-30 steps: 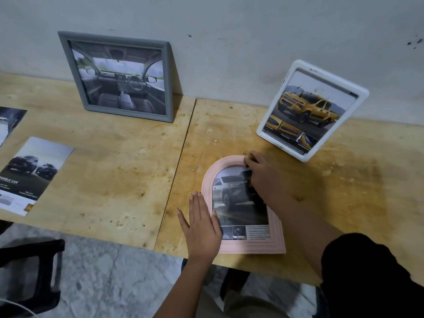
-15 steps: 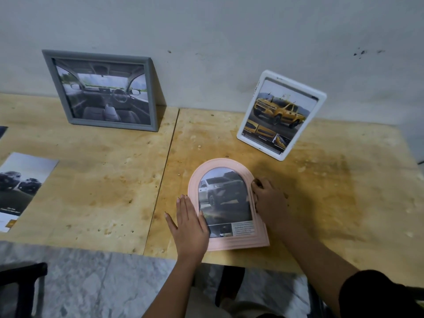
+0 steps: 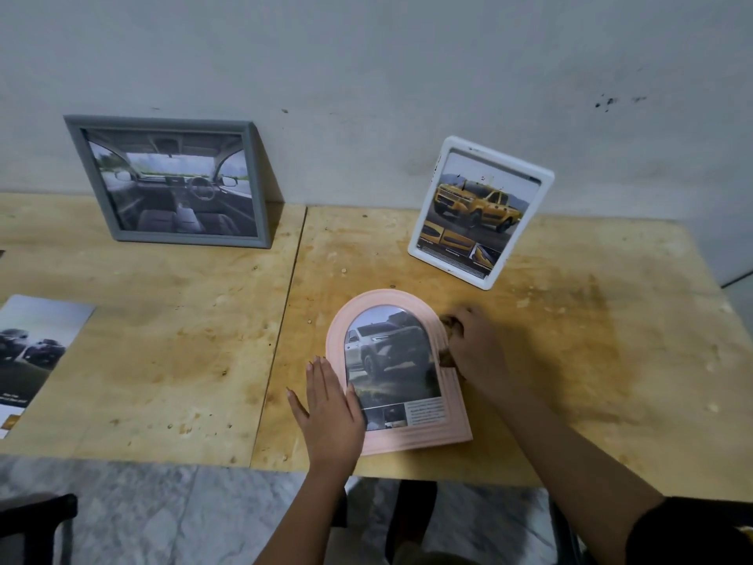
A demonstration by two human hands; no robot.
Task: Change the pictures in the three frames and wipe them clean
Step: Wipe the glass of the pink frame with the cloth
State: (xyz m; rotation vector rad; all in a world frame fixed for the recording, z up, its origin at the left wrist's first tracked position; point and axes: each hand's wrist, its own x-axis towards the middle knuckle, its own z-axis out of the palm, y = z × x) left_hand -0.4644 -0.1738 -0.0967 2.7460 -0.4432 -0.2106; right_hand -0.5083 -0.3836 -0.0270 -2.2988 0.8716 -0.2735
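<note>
Near the front edge of the tabletop (image 3: 183, 340), right of the seam between its two boards, the pink arched frame (image 3: 419, 438) lies flat with a picture of a silver car in it. The left hand (image 3: 330, 409) rests on the frame's lower left side, fingers straight and close together. The right hand (image 3: 474, 348) is at the frame's right side, its fingers curled over a brown cloth (image 3: 448, 325) which touches the rim. At the left edge lies a loose print (image 3: 36, 352) of dark cars. At the back edge the white frame (image 3: 497, 157) with a yellow car and, to the left of it, the grey frame (image 3: 163, 125) with a car interior lean on the wall (image 3: 366, 75).
</note>
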